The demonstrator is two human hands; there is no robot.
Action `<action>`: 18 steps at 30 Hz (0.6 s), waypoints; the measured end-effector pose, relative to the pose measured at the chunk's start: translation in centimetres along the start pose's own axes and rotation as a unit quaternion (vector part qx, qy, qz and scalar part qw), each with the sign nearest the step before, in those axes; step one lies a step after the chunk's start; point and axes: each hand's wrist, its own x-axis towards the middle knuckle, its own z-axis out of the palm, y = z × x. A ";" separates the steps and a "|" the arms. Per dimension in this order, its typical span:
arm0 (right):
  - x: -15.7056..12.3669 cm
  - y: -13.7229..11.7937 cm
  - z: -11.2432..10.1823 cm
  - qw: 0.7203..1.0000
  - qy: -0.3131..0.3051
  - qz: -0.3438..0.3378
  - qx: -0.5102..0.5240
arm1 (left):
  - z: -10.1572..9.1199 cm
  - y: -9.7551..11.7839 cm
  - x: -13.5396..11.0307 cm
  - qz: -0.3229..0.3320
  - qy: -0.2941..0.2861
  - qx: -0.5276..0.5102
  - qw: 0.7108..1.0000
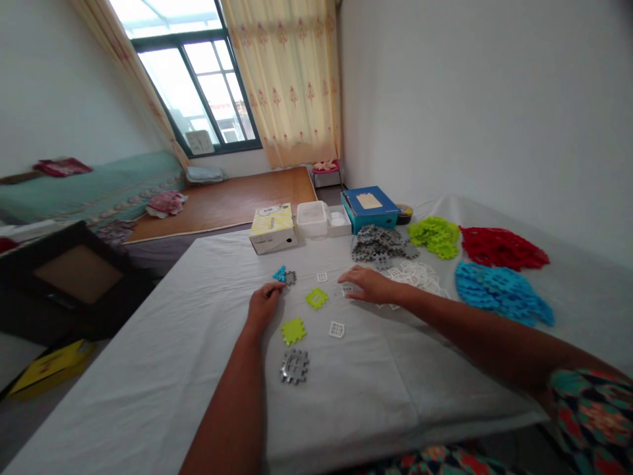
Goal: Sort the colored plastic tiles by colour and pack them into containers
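- We have our right hand [370, 284] over a small white plastic lattice tile [347, 290], thumb and fingers apart; we cannot tell whether they touch it.
- Our left hand [264, 307] is curled at the near edge of a blue triangular plastic piece [279, 274] and a dark grey toothed square [291, 278]; whether it pinches either, we cannot tell.
- The step in hand looks like sorting and laying out single pieces on the white cloth-covered table [148, 343], between our forearms.
- Out there already lie a lime openwork square [317, 298], a solid lime toothed square [294, 330], a grey toothed plate [295, 367] and two more white lattice tiles, one farther off [322, 277], one nearer us [337, 329].
- The white lattice pile [418, 278] lies just beside our right wrist.
- For the next move, we judge that the right fingertips need a light pinch on the thin tile's edges, with the left steadying its pair.
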 end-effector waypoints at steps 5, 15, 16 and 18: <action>2.5 -3.3 3.9 1.000 -0.026 -0.012 -0.007 | 0.1 -0.2 0.0 0.000 -0.004 0.007 1.000; 4.5 -5.6 3.5 0.993 -0.082 -0.024 -0.078 | 0.1 -0.5 0.0 0.018 -0.012 0.007 1.000; 4.1 -5.7 3.2 0.994 -0.076 -0.021 -0.071 | 0.1 -0.6 0.1 0.018 -0.010 0.009 1.000; 3.2 -5.4 2.2 0.997 -0.043 -0.018 -0.055 | 0.0 -0.6 0.2 0.014 -0.006 0.014 1.000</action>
